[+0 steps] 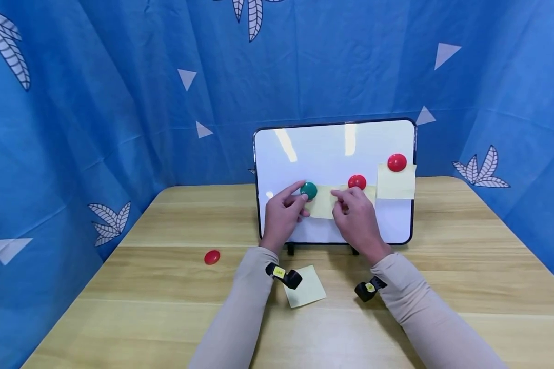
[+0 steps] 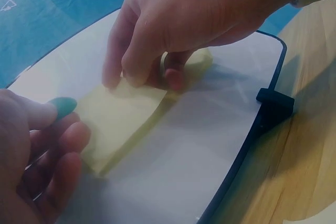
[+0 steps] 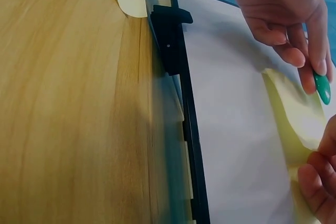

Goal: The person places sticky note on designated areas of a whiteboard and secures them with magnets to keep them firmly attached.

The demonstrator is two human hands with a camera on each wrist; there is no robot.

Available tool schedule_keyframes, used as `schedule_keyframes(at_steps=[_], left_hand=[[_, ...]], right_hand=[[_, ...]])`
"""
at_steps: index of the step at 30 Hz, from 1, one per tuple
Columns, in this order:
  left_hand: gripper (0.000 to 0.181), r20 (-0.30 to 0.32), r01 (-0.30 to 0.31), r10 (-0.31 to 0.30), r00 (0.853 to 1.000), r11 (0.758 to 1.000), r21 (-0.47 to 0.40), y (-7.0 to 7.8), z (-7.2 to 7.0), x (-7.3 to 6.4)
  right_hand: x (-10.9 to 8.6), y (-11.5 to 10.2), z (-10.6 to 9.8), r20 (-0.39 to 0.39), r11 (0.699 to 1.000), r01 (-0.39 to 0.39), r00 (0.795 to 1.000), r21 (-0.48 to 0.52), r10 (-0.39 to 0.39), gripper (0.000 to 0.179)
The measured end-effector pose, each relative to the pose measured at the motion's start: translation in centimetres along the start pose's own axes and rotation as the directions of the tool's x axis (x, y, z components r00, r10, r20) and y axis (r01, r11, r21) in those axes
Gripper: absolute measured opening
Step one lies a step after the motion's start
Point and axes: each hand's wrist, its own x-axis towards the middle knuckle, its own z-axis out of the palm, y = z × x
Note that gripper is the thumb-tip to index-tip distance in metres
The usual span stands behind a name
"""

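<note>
My left hand (image 1: 280, 212) pinches a green round magnet (image 1: 309, 190) between thumb and finger, at the left edge of a yellow sticky note (image 1: 322, 202) on the whiteboard (image 1: 325, 154). At that note's other end, my right hand (image 1: 357, 218) pinches its edge with thumb and fingertip. The lower edge of the sticky note (image 3: 296, 111) stands off the board in the right wrist view. Just above my right hand is a red magnet (image 1: 357, 181) on a second sticky note (image 1: 370, 193), partly hidden by the hand.
Another red magnet (image 1: 397, 162) holds a sticky note (image 1: 396, 185) at the board's right side. On the wooden table lie a loose red magnet (image 1: 212, 257) at left and a sticky note (image 1: 307, 288) between my forearms. Black feet (image 2: 275, 111) support the board; a blue curtain (image 1: 332, 61) hangs behind.
</note>
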Motion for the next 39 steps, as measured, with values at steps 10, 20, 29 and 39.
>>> schedule_keyframes(at_steps=[10,20,29,39], left_hand=[[0.035,-0.007,0.004,-0.004,1.0,1.0,0.001,0.0,0.4,-0.1],[0.036,0.01,-0.001,0.0,1.0,1.0,0.024,-0.1,0.8,-0.2],[0.037,0.021,0.015,-0.015,1.0,1.0,0.01,-0.2,1.3,-0.1],[0.04,0.041,-0.004,0.003,0.999,1.0,0.02,0.1,1.5,0.0]], right_hand=[[-0.1,0.1,0.0,0.008,1.0,-0.006,1.0,0.001,0.006,0.027],[-0.1,0.0,0.0,0.015,1.0,-0.007,1.0,-0.012,0.007,0.025],[-0.1,0.0,0.0,0.025,1.0,-0.017,1.0,-0.016,0.017,0.026],[-0.1,0.0,-0.1,0.033,0.999,-0.011,0.999,-0.032,0.012,0.025]])
